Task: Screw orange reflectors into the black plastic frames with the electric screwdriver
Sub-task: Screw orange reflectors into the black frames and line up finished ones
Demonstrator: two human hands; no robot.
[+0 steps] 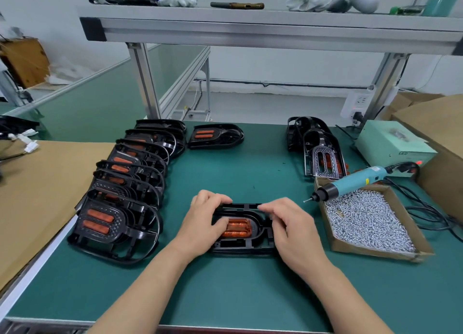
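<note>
A black plastic frame (240, 244) lies flat on the green mat in front of me, with an orange reflector (237, 229) seated in its middle. My left hand (204, 219) grips the frame's left end, thumb against the reflector. My right hand (288, 227) holds the frame's right end, fingers curled over the top edge. The blue electric screwdriver (350, 182) lies untouched across the top of a cardboard box of silver screws (368, 221) to the right.
A row of several black frames with orange reflectors (125, 183) overlaps along the left, and one more (215, 135) lies behind. Upright frames (318, 150) stand at the back right near a pale power unit (393, 145). Cardboard sheet (37, 196) covers the left.
</note>
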